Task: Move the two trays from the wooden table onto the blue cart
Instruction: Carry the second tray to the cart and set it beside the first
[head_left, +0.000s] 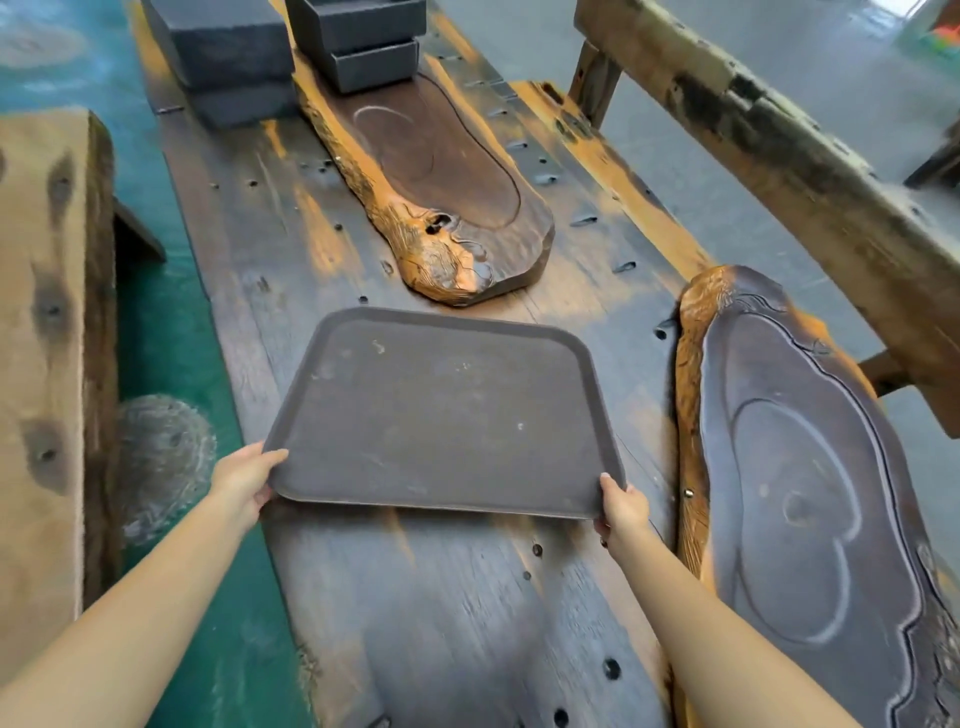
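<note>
Head view: a long, dark wooden table (322, 249) with orange-worn streaks and scattered holes runs away from the camera over a green floor (171, 332); grey floor lies to the right. A flat, dark brown tray (441, 410) with rounded corners sits at the middle of the table, its near edge appearing slightly raised, though contact with the table surface cannot be confirmed. The left hand (247, 480) is closed on the tray's near left corner, thumb on the top rim and fingers tucked beneath. The right hand (623, 506) is closed on the near right corner in the same manner, thumb on top. Both forearms are bare. Beyond the tray lies a carved wooden tea tray (441, 192), elongated, with an orange rough edge. A second carved wooden slab (795, 499), with a dark recessed basin, lies to the right of the tray, apart from it. Dark grey boxes (228, 57) are stacked at the far end of the table, some resting on the far carved tray. A rough wooden bench (810, 171) stands to the right of the table; a pale wooden plank (41, 332) stands to the left. No cart is in view.
</note>
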